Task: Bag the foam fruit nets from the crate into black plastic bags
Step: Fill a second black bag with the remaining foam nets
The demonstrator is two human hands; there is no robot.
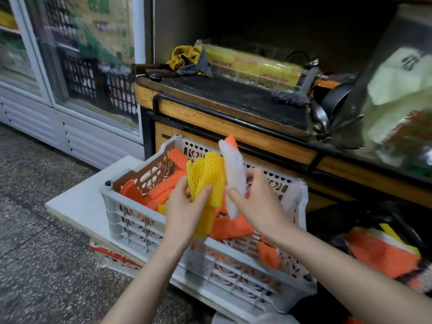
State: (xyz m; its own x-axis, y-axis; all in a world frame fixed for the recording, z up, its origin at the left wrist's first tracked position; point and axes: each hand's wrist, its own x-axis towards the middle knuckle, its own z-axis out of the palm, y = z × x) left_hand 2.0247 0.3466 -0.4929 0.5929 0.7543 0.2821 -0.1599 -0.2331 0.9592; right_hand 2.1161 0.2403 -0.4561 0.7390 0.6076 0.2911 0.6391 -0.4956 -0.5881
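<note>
Head: left hand [184,206] grips yellow nets [208,176], right hand [257,202] white net [233,167]; counter [222,122] behind crate [131,220].

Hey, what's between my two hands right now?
In the head view: the yellow foam net gripped by the left hand and the white foam net held by the right hand, side by side above the crate.

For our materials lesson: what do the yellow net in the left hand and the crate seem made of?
Yellow net: soft foam, matte, by its open diamond mesh bending in the left hand. Crate: probably rigid moulded plastic, smooth pale grey, with perforated lattice walls.
</note>
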